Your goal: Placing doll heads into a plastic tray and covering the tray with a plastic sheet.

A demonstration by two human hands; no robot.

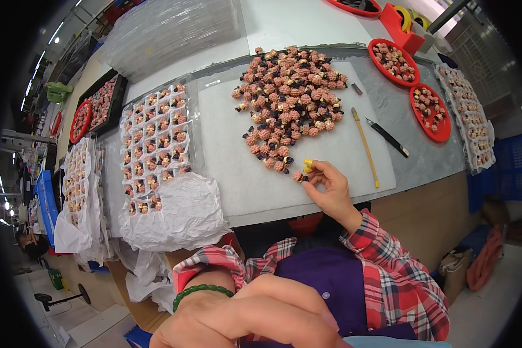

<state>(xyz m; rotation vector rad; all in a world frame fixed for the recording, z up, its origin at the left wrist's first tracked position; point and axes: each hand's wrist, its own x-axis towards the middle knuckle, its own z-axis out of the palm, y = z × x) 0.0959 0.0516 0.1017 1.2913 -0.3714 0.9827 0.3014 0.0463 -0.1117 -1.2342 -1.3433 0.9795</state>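
My right hand (332, 188) is closed in a pinch at the front of the work mat, with yellow covers on fingertips. Between thumb and finger it grips a small figurine (298, 176), pink and knobbly with a dark end. Just beyond lies a large heap of similar figurines (293, 95), pink with dark blue and cream parts. My left hand (255, 316), wearing a green bead bracelet (203, 287), is raised close to the camera at the lower edge. Its fingers stretch to the right, with no object visible in them; part of the hand is cut off.
Left of the mat (232, 191) stands a compartment tray (134, 168) of figurines, white paper (177, 211) over its front. A yellow stick (366, 148) and a black craft knife (387, 138) lie right. Beyond are red bowls (444, 134) and a filled tray (467, 116). Clear plastic trays (174, 35) are stacked behind.
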